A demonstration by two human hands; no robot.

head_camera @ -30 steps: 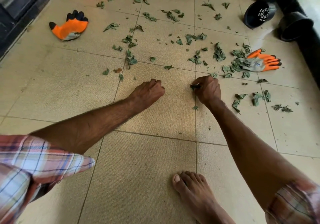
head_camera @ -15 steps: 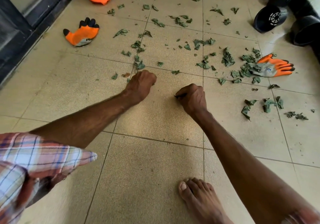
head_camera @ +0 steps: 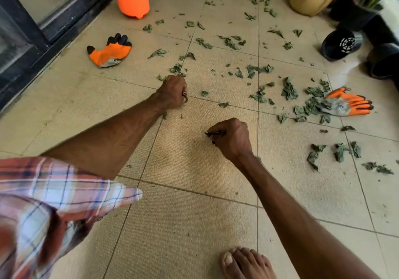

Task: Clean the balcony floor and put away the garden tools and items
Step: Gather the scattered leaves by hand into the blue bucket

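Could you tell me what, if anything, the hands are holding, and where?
The right hand pinches leaf scraps between thumb and fingers; the left hand is fisted around leaf bits, barely showing.

One camera sits on the person's head. It looks forward and down at the balcony floor (head_camera: 194, 224), from close above it. The left hand (head_camera: 172, 92) and right hand (head_camera: 234, 138) are in the middle of the view, and a bare foot (head_camera: 246, 263) is at the bottom edge.
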